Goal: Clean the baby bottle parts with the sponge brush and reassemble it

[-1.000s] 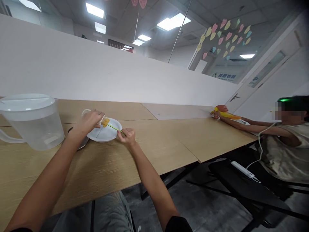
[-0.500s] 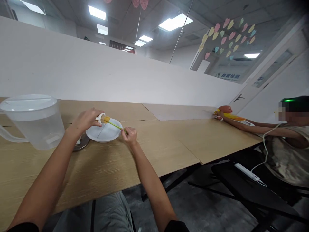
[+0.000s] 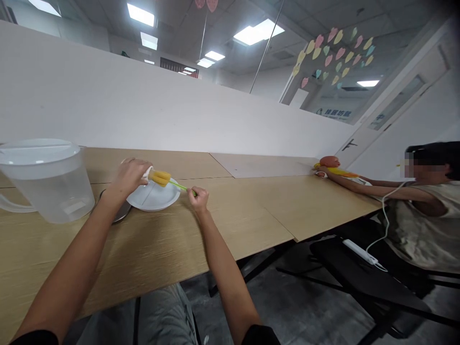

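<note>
My left hand (image 3: pixel 131 176) is closed around a bottle lying sideways above the bowl; mostly its white rim (image 3: pixel 147 173) shows, the rest hidden by my fingers. A bottle brush (image 3: pixel 160 178) with a yellow sponge head and thin green handle points into the bottle's mouth, most of the sponge outside. The end of its handle is gripped by my right hand (image 3: pixel 199 198), fingers wrapped round it. Beneath both hands stands a shallow white bowl (image 3: pixel 157 200) on the table. A dark round dish (image 3: pixel 122 212) sits beside the bowl, partly covered by my left forearm.
A large clear lidded pitcher (image 3: pixel 46 187) stands at the left of the wooden table (image 3: pixel 237 211). On the right, another person (image 3: pixel 427 211) sits with arms stretched over a doll (image 3: pixel 330 163). A black chair (image 3: pixel 362 268) carries a white power strip (image 3: pixel 360 251).
My right hand has moved slightly right, and more of the yellow sponge has come out of the bottle's mouth. The view has shifted a little; the bowl stays in place.
</note>
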A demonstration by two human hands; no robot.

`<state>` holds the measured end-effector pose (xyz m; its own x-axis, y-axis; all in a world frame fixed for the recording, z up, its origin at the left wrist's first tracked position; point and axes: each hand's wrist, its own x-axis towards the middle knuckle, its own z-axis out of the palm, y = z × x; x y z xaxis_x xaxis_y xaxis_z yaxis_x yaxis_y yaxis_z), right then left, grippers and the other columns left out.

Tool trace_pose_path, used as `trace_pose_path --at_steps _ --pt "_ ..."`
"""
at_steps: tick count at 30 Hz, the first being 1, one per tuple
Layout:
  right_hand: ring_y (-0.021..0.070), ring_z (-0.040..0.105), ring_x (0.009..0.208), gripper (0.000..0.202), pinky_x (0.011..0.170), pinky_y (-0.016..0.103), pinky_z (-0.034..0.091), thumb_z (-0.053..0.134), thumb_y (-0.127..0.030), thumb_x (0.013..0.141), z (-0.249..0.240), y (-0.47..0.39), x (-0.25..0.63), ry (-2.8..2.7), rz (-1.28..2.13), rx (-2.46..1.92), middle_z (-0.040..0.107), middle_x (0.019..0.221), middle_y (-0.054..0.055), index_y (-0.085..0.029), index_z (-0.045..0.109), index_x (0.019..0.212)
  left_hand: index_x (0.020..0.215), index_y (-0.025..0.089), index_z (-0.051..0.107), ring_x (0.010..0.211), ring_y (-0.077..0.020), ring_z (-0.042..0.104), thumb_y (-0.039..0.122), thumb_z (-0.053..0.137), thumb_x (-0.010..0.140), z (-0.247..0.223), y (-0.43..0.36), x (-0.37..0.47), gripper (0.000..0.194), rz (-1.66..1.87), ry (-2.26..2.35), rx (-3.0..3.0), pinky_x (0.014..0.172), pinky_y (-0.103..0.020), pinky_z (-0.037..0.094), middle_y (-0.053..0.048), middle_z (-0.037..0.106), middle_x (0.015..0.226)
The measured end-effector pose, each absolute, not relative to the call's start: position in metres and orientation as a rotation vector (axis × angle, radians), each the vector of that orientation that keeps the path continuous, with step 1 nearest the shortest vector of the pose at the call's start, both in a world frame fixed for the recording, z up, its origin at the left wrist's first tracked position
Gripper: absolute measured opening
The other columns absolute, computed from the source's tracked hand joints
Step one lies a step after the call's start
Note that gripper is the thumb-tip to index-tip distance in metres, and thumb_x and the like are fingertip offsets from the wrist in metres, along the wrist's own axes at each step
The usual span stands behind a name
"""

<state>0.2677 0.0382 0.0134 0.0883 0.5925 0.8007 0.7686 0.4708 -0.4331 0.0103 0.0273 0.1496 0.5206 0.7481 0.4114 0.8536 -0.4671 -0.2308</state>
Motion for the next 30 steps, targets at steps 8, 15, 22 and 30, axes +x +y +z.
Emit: trace_pose_path --at_steps 8,15,22,30 --pt "0.0129 0.049 0.059 0.046 0.057 0.022 0.030 0.031 -0.038 0.095 0.016 0.045 0.278 -1.327 -0.125 -1.839 0.061 0.063 0.003 -0.016 0.063 0.070 0.102 0.020 0.063 0.111 -0.0297 0.057 0.007 0.057 0.071 0.137 0.037 -0.003 0.034 -0.345 -1.309 -2.346 0.099 -0.042 0.033 -0.010 0.067 0.109" --pt "0.0194 0.067 0.082 0.045 0.068 0.024 0.042 0.033 -0.037 0.095 0.014 0.047 0.268 -1.568 0.052 -2.135 0.073 0.096 0.014 -0.016 0.072 0.098 0.116 0.020 0.058 0.105 -0.0304 0.060 0.028 0.060 0.079 0.138 0.027 0.015 0.039 -0.421 -1.498 -2.421 0.079 -0.036 0.044 -0.011 0.067 0.110" --pt "0.0228 0.069 0.089 0.044 0.072 0.027 0.045 0.035 -0.038 0.095 0.014 0.044 0.266 -1.662 0.074 -2.121 0.073 0.098 0.015 -0.016 0.074 0.097 0.141 0.022 0.037 0.107 -0.0294 0.060 0.055 0.062 0.076 0.156 0.003 0.023 0.077 -0.942 -1.638 -2.475 0.085 -0.035 0.045 -0.011 0.065 0.117" --pt "0.0221 0.069 0.091 0.047 0.073 0.026 0.046 0.032 -0.040 0.096 0.013 0.043 0.266 -1.695 0.064 -2.131 0.073 0.100 0.015 -0.017 0.074 0.096 0.136 0.026 0.043 0.100 -0.0279 0.061 0.066 0.066 0.066 0.179 -0.033 0.038 0.084 -1.086 -1.648 -2.521 0.082 -0.033 0.045 -0.006 0.066 0.106"
